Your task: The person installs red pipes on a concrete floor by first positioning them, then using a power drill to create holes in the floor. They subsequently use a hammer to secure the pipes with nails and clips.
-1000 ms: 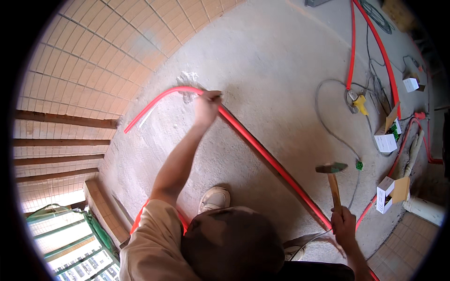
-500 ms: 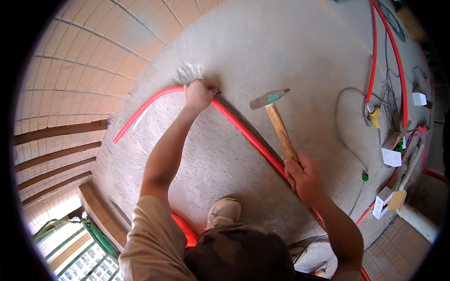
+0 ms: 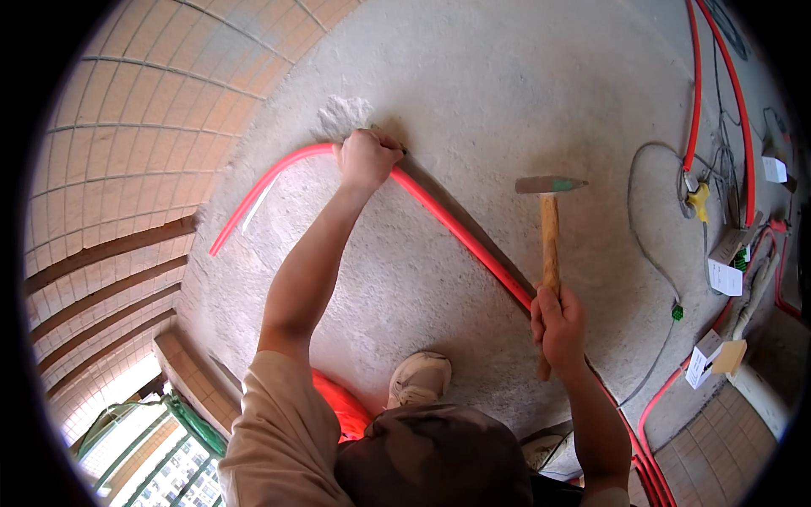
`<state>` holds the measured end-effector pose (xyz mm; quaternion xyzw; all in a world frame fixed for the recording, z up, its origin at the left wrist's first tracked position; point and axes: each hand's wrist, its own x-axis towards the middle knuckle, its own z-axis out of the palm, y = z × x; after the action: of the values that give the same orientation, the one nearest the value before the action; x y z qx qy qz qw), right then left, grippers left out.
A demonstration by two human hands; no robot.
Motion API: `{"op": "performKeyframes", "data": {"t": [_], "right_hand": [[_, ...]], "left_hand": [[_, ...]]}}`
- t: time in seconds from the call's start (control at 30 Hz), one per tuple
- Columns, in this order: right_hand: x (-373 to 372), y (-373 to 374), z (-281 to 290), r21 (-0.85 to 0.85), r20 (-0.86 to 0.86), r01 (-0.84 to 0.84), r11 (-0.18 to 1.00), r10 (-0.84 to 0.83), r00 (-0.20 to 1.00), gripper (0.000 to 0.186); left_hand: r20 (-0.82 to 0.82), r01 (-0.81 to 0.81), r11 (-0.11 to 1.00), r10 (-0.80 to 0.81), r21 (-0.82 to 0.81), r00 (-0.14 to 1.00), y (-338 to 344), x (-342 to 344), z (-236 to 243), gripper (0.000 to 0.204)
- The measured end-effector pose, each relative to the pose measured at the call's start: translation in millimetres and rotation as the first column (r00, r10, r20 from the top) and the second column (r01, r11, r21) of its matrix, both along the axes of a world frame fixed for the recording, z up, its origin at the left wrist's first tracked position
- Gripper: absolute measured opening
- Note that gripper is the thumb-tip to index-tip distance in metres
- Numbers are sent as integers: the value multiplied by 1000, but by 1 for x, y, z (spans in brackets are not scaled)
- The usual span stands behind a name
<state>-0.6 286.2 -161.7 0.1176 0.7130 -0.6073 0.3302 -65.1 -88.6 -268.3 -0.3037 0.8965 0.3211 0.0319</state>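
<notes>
A long red plastic pipe (image 3: 460, 226) lies along the rough grey concrete and bends round toward its cut end at the left. My left hand (image 3: 369, 159) is closed over the pipe at the bend; a tiny dark thing shows at its fingertips, too small to name. In my right hand (image 3: 559, 325) is a hammer (image 3: 551, 237), gripped round its wooden handle. The hammer's flat, pointed head, partly green, is raised to the right of my left hand, apart from the pipe.
Tiled wall (image 3: 152, 127) curves up at the left. A window opening (image 3: 160, 456) is at the lower left. A shoe (image 3: 421, 376) stands below the pipe. At the right are more red pipes (image 3: 743, 110), grey cable (image 3: 634, 194), a yellow-handled tool (image 3: 698, 203) and small boxes (image 3: 726, 355).
The hammer has swung to the right, and its handle now stands nearly upright in the picture. My left hand stays at the pipe's bend. The whole view has shifted slightly.
</notes>
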Motion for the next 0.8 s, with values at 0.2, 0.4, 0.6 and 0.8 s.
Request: {"op": "performKeyframes", "data": {"t": [0.2, 0.4, 0.6, 0.8], "right_hand": [[0, -6, -2, -23, -12, 30, 999, -30, 999, 27], [0, -13, 1, -25, -54, -8, 1000, 6, 998, 24], [5, -25, -9, -13, -72, -77, 997, 76, 994, 19], [-5, -44, -18, 212, -389, -316, 925, 376, 841, 21]], "left_hand": [[103, 67, 986, -51, -155, 993, 5, -4, 7, 14], [84, 28, 972, -8, -233, 996, 14, -5, 5, 14], [100, 6, 964, 21, -267, 995, 15, -4, -1, 15], [-75, 55, 992, -47, 117, 996, -2, 14, 16, 9]]}}
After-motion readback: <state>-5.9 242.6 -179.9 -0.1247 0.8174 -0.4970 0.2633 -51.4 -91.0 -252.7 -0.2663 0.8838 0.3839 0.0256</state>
